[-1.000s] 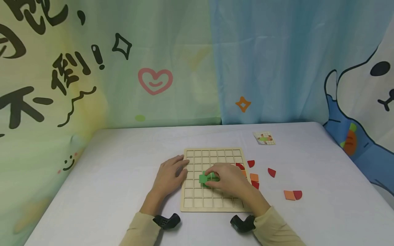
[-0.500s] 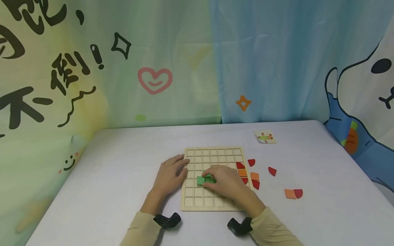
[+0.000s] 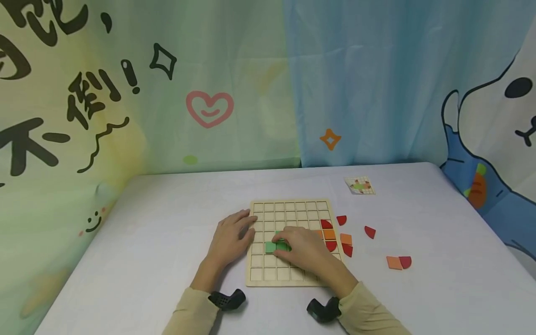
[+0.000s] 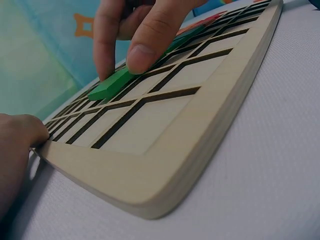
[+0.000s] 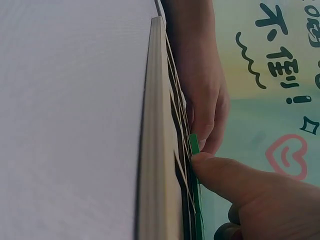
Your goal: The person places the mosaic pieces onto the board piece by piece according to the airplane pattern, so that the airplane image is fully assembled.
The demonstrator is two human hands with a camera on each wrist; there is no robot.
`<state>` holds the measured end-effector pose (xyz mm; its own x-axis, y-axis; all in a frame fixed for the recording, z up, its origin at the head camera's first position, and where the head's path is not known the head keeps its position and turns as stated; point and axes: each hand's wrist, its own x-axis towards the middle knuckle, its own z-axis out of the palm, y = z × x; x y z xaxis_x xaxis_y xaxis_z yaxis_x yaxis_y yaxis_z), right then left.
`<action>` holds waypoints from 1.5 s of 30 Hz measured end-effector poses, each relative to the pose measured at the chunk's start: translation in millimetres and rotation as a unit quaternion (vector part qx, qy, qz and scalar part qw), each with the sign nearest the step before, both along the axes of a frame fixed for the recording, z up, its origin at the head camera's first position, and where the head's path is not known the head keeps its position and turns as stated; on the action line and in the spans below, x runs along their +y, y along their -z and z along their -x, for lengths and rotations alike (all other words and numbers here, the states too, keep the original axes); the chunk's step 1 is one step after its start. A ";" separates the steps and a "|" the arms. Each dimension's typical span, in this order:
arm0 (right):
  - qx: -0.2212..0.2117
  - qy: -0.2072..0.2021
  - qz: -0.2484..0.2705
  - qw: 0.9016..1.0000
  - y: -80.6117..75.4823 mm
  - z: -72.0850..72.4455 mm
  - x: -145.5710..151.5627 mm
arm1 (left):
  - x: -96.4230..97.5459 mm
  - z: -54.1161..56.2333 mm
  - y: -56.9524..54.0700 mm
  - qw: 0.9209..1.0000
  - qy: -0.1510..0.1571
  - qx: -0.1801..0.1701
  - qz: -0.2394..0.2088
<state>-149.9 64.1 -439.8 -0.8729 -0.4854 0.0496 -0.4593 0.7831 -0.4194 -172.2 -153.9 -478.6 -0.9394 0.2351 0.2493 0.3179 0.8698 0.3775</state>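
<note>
A pale wooden grid board (image 3: pixel 264 277) lies on the table. My left hand (image 3: pixel 230 238) rests on its left edge in the head view. Over the middle of the board, my right hand (image 3: pixel 304 246) pinches a flat green piece (image 3: pixel 269 248) between thumb and finger. From the left wrist view, this green block (image 4: pixel 111 86) sits on top of the grid lines, with the thumb (image 4: pixel 150 37) at its near side. More green lies behind it, partly hidden by the right hand. In the right wrist view the thumb (image 5: pixel 215 167) touches the green edge.
Red and orange pieces (image 3: pixel 329 234) sit in cells at the board's right. Beside the board lie a loose orange square (image 3: pixel 345 239), red quarter-rounds (image 3: pixel 370 231) and an orange-red pair (image 3: pixel 394 263). A pattern card (image 3: pixel 360 185) lies at the back.
My right hand has slid left and slightly nearer with the green piece, uncovering more orange and red pieces at the board's right. My left hand stays on the board's edge.
</note>
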 end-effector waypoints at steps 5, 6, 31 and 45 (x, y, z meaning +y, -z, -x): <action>0.002 0.004 -0.005 1.000 0.3 0.0 -0.5 | 0.4 0.2 -0.5 1.000 -0.001 0.002 -0.002; 0.003 0.004 -0.007 1.000 0.4 -0.1 -0.6 | 0.5 0.0 -0.7 1.000 -0.001 0.002 -0.003; -0.014 0.010 0.004 1.000 1.2 -1.7 -2.0 | 0.5 -0.9 -1.7 1.000 0.001 -0.007 -0.009; -0.016 0.015 0.006 1.000 1.9 -2.1 -1.9 | 0.6 -1.1 -0.7 1.000 0.000 -0.006 -0.008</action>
<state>-147.7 62.2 -441.8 -0.8883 -0.4584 0.0270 -0.4219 0.7916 -0.4421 -171.1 -153.3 -477.9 -0.9424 0.2318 0.2411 0.3135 0.8635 0.3952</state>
